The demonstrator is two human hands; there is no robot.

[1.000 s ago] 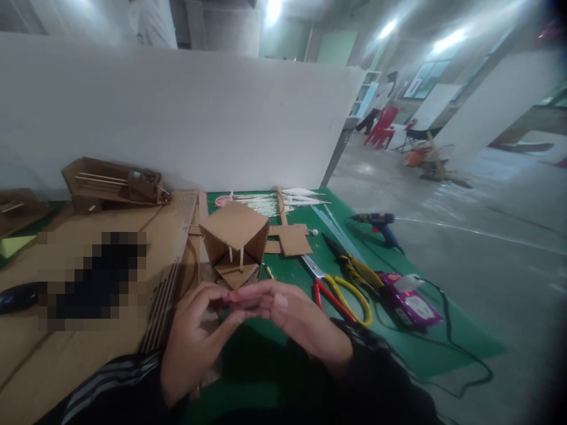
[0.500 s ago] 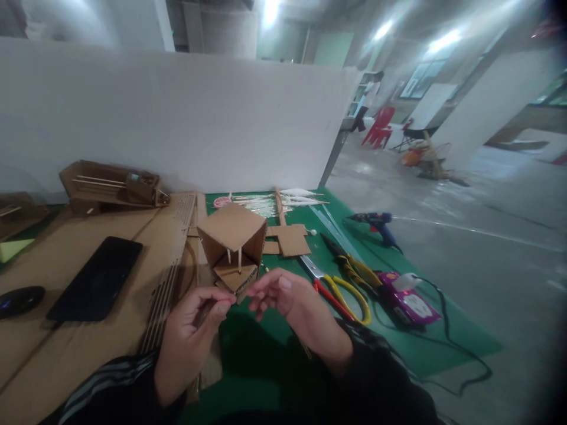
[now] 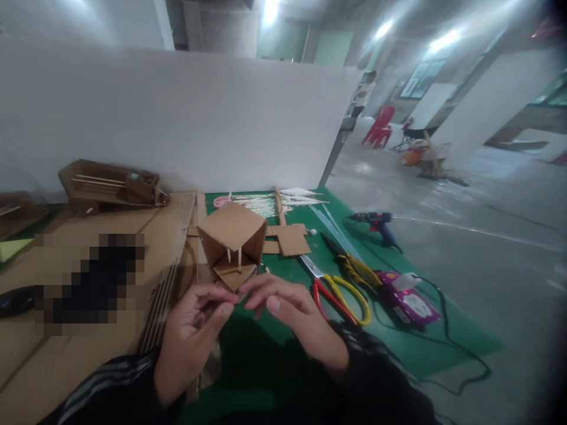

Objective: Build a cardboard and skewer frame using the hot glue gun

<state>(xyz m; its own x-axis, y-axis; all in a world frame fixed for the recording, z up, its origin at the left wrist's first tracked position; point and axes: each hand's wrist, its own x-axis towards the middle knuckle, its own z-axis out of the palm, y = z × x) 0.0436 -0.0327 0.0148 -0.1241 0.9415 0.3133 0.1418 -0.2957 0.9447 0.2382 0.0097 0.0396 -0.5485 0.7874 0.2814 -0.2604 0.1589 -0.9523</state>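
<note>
A cardboard box-like model (image 3: 233, 225) with an open front stands on the green mat, and thin wooden sticks (image 3: 240, 260) rise inside it. Just in front of its lower corner, my left hand (image 3: 192, 336) is closed, thumb and forefinger tips pinched together. Whatever lies in that pinch is too small to make out. Close by on the right, my right hand (image 3: 295, 313) has its fingers stretched out toward the same corner, the thumb apart from them. Its fingertips partly hide that corner, so I cannot tell whether they touch it.
Right of the model lie scissors (image 3: 339, 295), pliers (image 3: 354, 262), a purple packet (image 3: 410, 304) and a glue gun (image 3: 376, 224). Flat cardboard pieces (image 3: 292, 240) and a bundle of sticks (image 3: 261, 205) sit behind. Another cardboard model (image 3: 113, 184) stands at left before a white partition (image 3: 177, 118).
My right hand has rolled over and its thumb has dropped nearer the fingers' level. The left hand keeps its pinch almost unmoved. A person in the background has shifted slightly.
</note>
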